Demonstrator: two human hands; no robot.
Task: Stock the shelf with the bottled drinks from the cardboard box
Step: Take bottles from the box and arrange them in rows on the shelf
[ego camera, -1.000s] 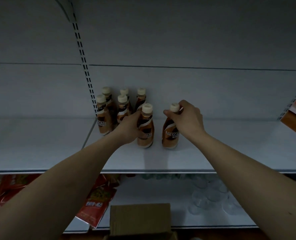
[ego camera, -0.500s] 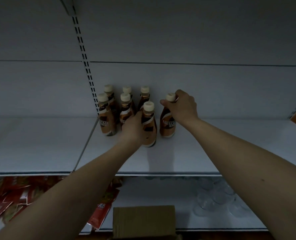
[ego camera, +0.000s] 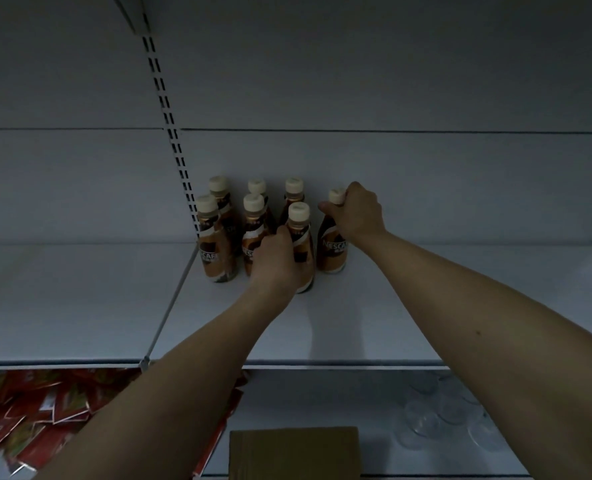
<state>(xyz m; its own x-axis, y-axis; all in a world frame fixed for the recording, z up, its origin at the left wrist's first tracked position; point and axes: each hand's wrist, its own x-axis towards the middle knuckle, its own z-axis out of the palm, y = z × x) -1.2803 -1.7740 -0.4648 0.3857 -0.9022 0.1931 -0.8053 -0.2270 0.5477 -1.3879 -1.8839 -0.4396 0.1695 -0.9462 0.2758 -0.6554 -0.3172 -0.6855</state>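
Centre of frame: both hands at a cluster of brown bottled drinks w/ cream caps, standing upright at the back of the white shelf (ego camera: 408, 306), just right of the slotted upright (ego camera: 169, 133).

Left hand (ego camera: 275, 254) wraps the lower body of the front bottle (ego camera: 301, 233); fingers curled round it, mostly hidden behind the bottle, base on the shelf as far as can be seen. Right hand (ego camera: 356, 213) grips the neck of the rightmost bottle (ego camera: 331, 247), just under the cap, thumb and fingers closed round it; that bottle stands on the shelf just right of the front one, label partly readable.

Five more bottles (ego camera: 214, 244) stand to the left and behind, in two rows, close together, near the back wall.

Bottom centre: top of the cardboard box (ego camera: 294, 452), partly cut off by the frame edge; contents not visible. Lower left, on the shelf below: a heap of red packets (ego camera: 27, 410). Lower right, same level: clear glasses (ego camera: 440, 420), dim, hard to count. Far right edge, mid-height: an orange object, too cropped to tell.
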